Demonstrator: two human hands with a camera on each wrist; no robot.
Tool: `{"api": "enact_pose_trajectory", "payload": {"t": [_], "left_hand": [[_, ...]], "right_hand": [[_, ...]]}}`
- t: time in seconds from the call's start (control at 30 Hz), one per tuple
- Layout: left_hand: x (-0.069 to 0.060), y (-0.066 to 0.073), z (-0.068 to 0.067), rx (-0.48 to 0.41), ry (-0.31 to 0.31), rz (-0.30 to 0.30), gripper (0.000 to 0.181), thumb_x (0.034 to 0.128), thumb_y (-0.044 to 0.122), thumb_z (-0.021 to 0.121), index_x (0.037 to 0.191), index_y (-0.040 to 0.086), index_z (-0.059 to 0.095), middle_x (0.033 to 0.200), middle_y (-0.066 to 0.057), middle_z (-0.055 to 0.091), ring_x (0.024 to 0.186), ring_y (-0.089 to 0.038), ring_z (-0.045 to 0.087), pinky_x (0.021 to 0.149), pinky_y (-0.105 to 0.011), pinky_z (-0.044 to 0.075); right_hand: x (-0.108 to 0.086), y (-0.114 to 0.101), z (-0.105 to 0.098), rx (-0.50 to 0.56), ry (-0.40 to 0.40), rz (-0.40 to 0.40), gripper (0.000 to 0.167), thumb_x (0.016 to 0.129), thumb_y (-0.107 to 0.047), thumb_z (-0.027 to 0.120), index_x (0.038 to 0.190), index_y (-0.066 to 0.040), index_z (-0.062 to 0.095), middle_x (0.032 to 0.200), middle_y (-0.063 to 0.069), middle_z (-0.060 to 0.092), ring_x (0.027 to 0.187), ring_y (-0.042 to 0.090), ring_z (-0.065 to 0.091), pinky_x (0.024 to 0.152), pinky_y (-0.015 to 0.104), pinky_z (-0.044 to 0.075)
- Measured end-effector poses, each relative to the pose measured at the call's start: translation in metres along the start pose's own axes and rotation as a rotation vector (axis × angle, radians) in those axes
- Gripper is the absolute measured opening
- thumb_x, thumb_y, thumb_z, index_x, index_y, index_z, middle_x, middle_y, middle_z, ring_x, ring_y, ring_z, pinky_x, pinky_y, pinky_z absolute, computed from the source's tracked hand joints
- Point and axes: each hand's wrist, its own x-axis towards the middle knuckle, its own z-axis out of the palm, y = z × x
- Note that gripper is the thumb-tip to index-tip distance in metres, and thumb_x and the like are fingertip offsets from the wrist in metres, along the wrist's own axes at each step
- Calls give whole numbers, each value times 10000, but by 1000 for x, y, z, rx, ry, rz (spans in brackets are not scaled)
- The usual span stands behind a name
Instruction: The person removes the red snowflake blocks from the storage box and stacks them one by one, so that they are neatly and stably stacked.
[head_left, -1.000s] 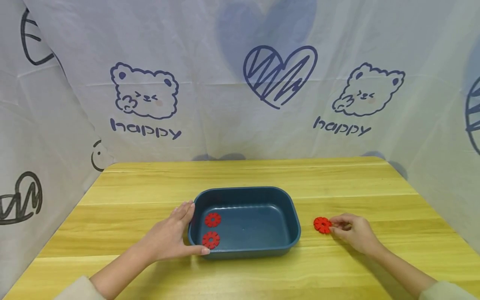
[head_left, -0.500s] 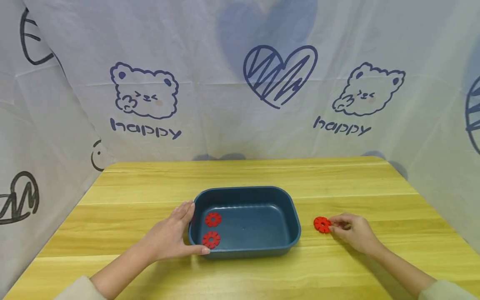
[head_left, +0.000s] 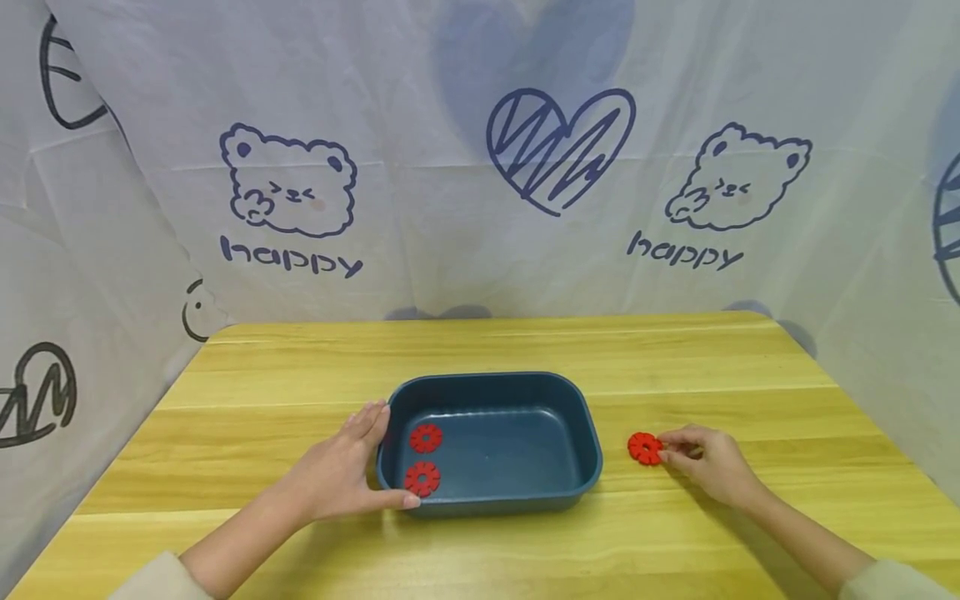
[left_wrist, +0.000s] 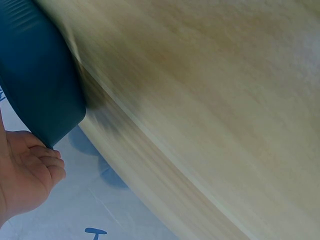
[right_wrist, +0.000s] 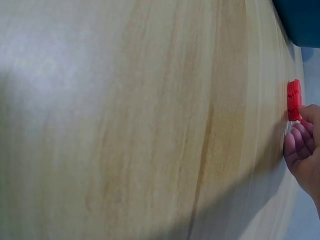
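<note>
A dark blue rectangular bin (head_left: 487, 458) stands on the table. Against its left end lies my left hand (head_left: 341, 475), fingers extended along the outer side and thumb stretched over the front corner. Two red notched building discs, an upper one (head_left: 426, 438) and a lower one (head_left: 422, 479), lie flat at the left inside the bin. To the right of the bin, my right hand (head_left: 712, 465) pinches the edge of a red notched building disc (head_left: 643, 448) between thumb and fingers, low over the table. Seen edge-on in the right wrist view, the red piece (right_wrist: 294, 100) looks thick, perhaps stacked.
The wooden table (head_left: 315, 367) has rounded far corners. Behind it hangs a pale curtain (head_left: 427, 233) printed with bears, hearts and the word "happy". Pale cloth also hangs at both sides.
</note>
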Motion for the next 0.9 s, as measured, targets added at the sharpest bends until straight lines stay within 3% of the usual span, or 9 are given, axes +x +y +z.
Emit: {"api": "enact_pose_trajectory", "payload": {"t": [0.2, 0.47, 0.9], "left_hand": [[0, 0, 0, -5, 6, 1, 1151, 662, 746, 603, 1425, -57, 288, 1501, -228, 258, 1345, -445, 303, 899, -592, 439], [0, 0, 1, -11, 7, -1, 1161, 657, 757, 596, 1429, -51, 283, 1505, -221, 254, 1352, -438, 295, 908, -595, 432], [1, 0, 1, -8, 2, -9, 1161, 657, 756, 597, 1432, -47, 278, 1508, -215, 252, 1350, -438, 298, 900, -597, 436]], "right_hand": [[-1, 2, 1, -10, 15, -22, 146, 778, -7, 703, 915, 42, 703, 790, 58, 674, 671, -75, 520, 578, 183, 498], [0, 1, -1, -8, -22, 44, 178, 812, -39, 682, 969, 44, 696, 880, 121, 695, 682, -37, 564, 583, 183, 493], [-1, 0, -2, 2, -37, 68, 196, 812, -58, 688, 979, 45, 696, 878, 114, 692, 682, -34, 562, 578, 181, 491]]}}
